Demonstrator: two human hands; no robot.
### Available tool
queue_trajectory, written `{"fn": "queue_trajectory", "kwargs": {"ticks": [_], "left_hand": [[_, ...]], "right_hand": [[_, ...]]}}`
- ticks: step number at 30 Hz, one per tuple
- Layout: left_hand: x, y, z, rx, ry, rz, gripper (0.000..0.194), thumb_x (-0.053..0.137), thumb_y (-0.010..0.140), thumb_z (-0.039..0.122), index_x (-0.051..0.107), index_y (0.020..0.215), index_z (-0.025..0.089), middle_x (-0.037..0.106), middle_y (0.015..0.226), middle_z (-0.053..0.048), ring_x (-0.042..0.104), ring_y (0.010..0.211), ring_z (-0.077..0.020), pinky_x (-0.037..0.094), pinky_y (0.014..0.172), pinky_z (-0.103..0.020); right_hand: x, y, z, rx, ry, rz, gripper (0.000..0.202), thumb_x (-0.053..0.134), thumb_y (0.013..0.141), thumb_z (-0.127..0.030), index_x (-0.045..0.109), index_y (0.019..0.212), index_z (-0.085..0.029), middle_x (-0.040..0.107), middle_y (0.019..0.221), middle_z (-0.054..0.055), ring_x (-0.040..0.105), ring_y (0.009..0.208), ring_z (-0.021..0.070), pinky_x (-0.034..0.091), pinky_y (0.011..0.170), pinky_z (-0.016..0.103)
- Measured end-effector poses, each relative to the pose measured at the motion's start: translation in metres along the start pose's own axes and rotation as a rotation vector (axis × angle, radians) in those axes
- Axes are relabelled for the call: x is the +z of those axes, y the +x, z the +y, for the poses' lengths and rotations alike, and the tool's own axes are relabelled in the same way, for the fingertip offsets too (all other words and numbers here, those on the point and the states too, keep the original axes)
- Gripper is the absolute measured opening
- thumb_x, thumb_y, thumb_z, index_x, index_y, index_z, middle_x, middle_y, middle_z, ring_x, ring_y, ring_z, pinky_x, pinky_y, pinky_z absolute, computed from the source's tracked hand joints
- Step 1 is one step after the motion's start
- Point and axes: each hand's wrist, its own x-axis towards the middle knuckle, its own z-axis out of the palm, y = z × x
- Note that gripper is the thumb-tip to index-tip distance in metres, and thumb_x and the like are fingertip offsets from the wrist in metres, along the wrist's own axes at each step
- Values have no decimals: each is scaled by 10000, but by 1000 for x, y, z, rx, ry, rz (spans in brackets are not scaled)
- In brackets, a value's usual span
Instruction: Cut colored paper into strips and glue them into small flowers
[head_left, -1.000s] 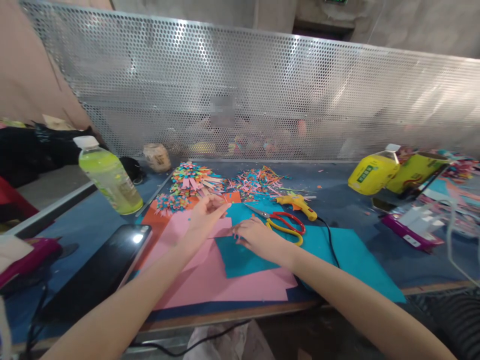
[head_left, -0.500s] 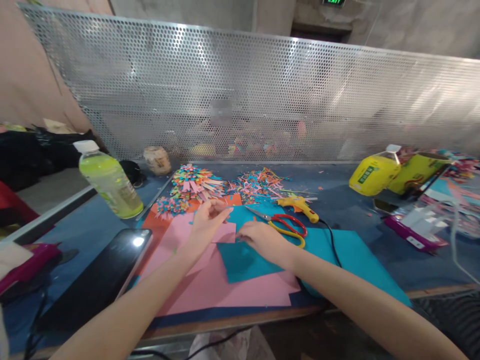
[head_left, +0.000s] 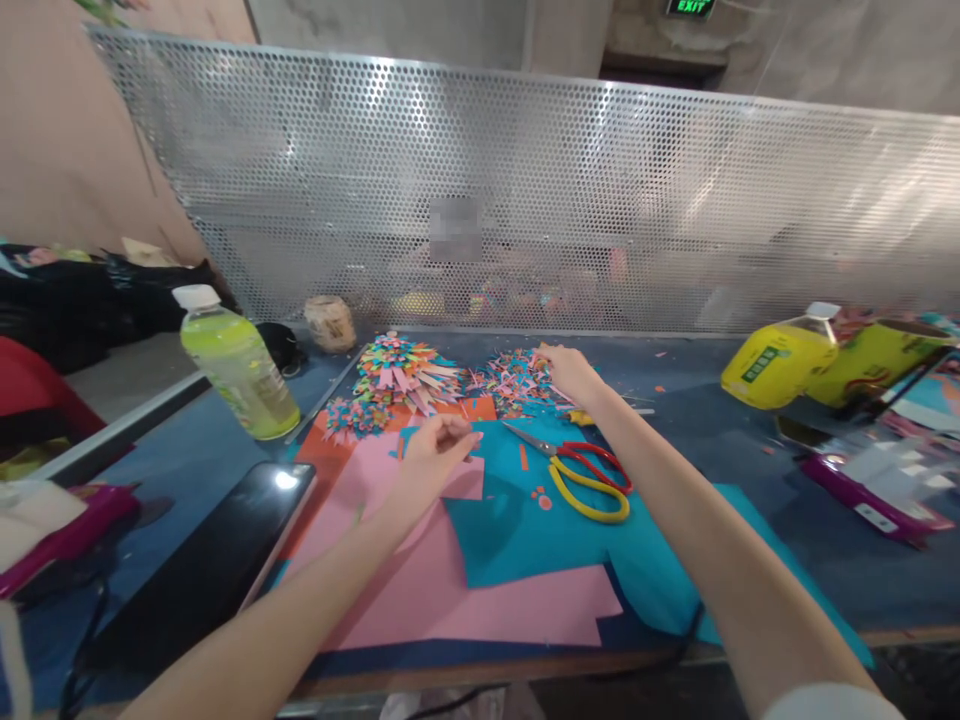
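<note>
My left hand (head_left: 439, 447) is above the pink paper (head_left: 405, 590), its thumb and fingers pinched round something too small to name. My right hand (head_left: 568, 368) reaches to the pile of cut paper strips (head_left: 514, 380), fingers closed at its right side; what they hold, if anything, is hidden. Between the arms, scissors (head_left: 589, 480) with red and yellow handles lie on teal paper (head_left: 510, 540), beside small orange and pink pieces (head_left: 543, 500). My right forearm covers most of the yellow glue gun (head_left: 579, 416).
Fringed paper bundles (head_left: 405, 372) stand at the back left. A green bottle (head_left: 240, 365) and a black phone (head_left: 210, 560) are at left. On the right are a yellow bottle (head_left: 776, 360) and a purple box (head_left: 874, 495). A perforated metal screen (head_left: 525, 200) rises behind.
My right hand has moved from the teal paper up to the strip pile, uncovering small orange and pink pieces. My left hand has hardly moved. The view has shifted slightly.
</note>
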Motion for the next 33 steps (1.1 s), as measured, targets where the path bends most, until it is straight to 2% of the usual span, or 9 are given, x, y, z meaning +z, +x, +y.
{"fn": "queue_trajectory", "kwargs": {"ticks": [2, 4, 6, 9, 12, 18, 24, 30, 33], "left_hand": [[2, -2, 2, -18, 26, -10, 213, 670, 622, 300, 528, 700, 163, 563, 635, 25, 553, 572, -102, 461, 556, -228], [3, -4, 1, -5, 33, -38, 192, 648, 655, 311, 541, 723, 167, 576, 663, 18, 564, 591, -108, 465, 561, -230], [4, -5, -2, 34, 31, -85, 175, 625, 683, 317, 551, 745, 171, 587, 689, 10, 572, 626, -118, 468, 574, -238], [6, -7, -10, 77, 50, -154, 162, 590, 719, 324, 567, 769, 172, 595, 709, -1, 575, 654, -127, 469, 598, -249], [9, -9, -13, 69, 53, -185, 176, 591, 716, 329, 584, 794, 171, 609, 743, -10, 573, 643, -126, 470, 602, -253], [15, -13, -12, 42, 30, -207, 176, 611, 691, 328, 591, 778, 176, 607, 712, 1, 569, 603, -121, 466, 575, -243], [16, -13, -14, 7, 57, -256, 203, 644, 652, 324, 592, 779, 174, 616, 696, -12, 584, 629, -140, 481, 569, -252], [15, -14, -17, 57, 131, -255, 187, 631, 659, 291, 562, 795, 182, 608, 711, -10, 586, 623, -140, 479, 531, -243], [15, -14, -16, 43, 137, -265, 235, 608, 676, 277, 561, 891, 196, 620, 722, -11, 590, 606, -140, 475, 516, -239]], "right_hand": [[-1, -12, -8, -3, 27, -12, 350, 422, 812, -79, 567, 1129, -111, 615, 1086, 130, 552, 1021, 220, 378, 910, 392], [-3, -31, -22, -42, 83, -53, 270, 475, 816, -166, 612, 1048, -146, 665, 974, 70, 604, 902, 164, 441, 834, 293], [-3, -54, -39, -149, 242, -137, 211, 514, 802, -225, 641, 960, -163, 678, 908, 31, 617, 826, 126, 462, 768, 225], [1, -84, -60, -203, 445, -274, 221, 555, 773, -307, 655, 877, -140, 678, 778, 36, 619, 707, 127, 479, 669, 221], [6, -101, -69, -176, 532, -236, 187, 569, 760, -284, 652, 837, -136, 667, 771, 39, 609, 693, 125, 473, 652, 224], [8, -108, -71, -77, 614, -241, 101, 578, 747, -215, 642, 756, -138, 669, 740, 36, 615, 692, 132, 465, 635, 229], [10, -113, -68, -76, 583, -220, 82, 548, 755, -166, 624, 740, -141, 659, 710, 25, 599, 664, 115, 460, 615, 214], [20, -121, -67, 25, 598, -263, 117, 497, 793, -240, 564, 871, -184, 617, 790, 9, 492, 431, 53, 371, 334, 147], [24, -122, -67, 66, 629, -249, 171, 511, 782, -240, 515, 947, -193, 599, 811, 10, 494, 437, 55, 330, 278, 125]]}}
